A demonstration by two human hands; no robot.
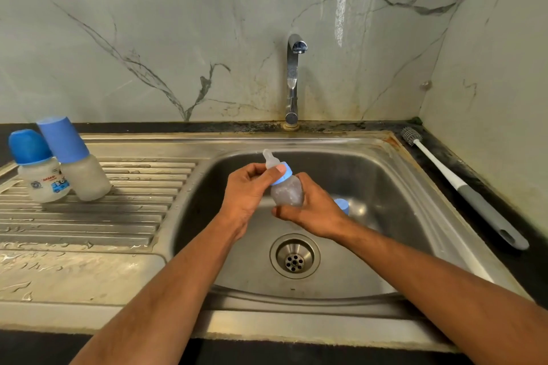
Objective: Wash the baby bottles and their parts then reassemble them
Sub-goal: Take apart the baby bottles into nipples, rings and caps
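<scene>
**Steel sink, bottle held over the basin**

Stainless sink (385, 187) is the landmark. Above its basin, both hands hold one small baby bottle (287, 191), tilted, teat (270, 158) pointing up and away toward the tap (293, 80). Left hand (247, 192) curls round the neck, thumb pressed on the blue collar ring (284, 176). Right hand (308, 210) wraps the frosted body from below and behind, fingers closed round it. Bottle has no cap on. Blue cap (342, 206) sits inside the basin, just behind the right hand, partly hidden. Drain (294, 256) is nearer the camera than the hands.

On the sink's ribbed drainboard (124, 210), left of the basin, stand two capped bottles touching each other: short bottle (38, 169) with a printed label, tall bottle (77, 163) leaning, plain body. Bottle brush (462, 187) lies on the dark counter right of the sink, bristles toward the wall. No water visible running from the tap.
</scene>
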